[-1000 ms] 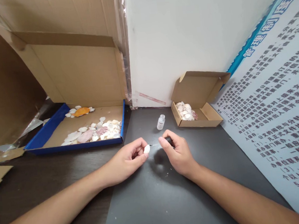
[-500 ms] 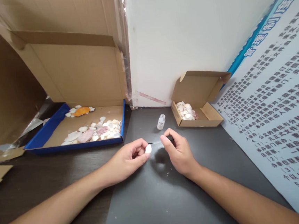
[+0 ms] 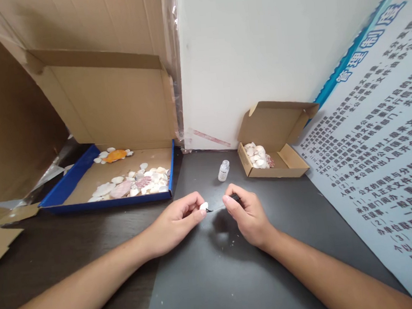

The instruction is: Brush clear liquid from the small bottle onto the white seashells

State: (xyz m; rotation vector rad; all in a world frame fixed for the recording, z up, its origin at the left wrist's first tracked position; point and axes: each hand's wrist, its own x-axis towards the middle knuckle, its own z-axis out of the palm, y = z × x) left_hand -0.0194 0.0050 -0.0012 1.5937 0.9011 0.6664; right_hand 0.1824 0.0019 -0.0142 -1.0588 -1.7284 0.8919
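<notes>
My left hand [image 3: 179, 221] pinches a small white seashell [image 3: 204, 206] between thumb and fingertips. Closed round the dark cap of a thin-stemmed applicator brush [image 3: 216, 209] is my right hand [image 3: 246, 213]. The brush's dark tip meets the lower edge of the shell, or lies just in front of it. Behind my hands, a small clear bottle [image 3: 224, 170] with a whitish content stands upright and uncapped on the grey mat [image 3: 202, 280].
At the left, a blue-edged cardboard box [image 3: 173, 169] holds loose seashells [image 3: 147, 182] and an orange shell [image 3: 114, 156] ringed by small white ones. A smaller open box [image 3: 279, 171] with white shells stands at the right. A white panel [image 3: 253, 39] rises behind.
The brush tip has come down from above the shell to its lower edge. The shell has tilted in my left fingers. The whole view has shifted slightly.
</notes>
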